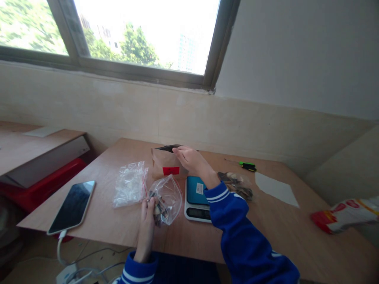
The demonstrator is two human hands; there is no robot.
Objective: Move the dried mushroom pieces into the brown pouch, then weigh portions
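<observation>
Bag (173, 197) in left hand (147, 213), pouch (162, 161) at right (192, 159)

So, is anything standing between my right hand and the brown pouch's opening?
Nothing visible: your right hand is right at the brown pouch's open top. The blue-topped scale sits nearer you, not between them.

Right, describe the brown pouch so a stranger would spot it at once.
Below the window, find the wooden table with a blue-topped scale on it. Just behind the scale, to its left, stands the brown pouch, the right hand at its open mouth. Unlike the clear plastic bags nearby, it is opaque, with a red label on its front.
</observation>
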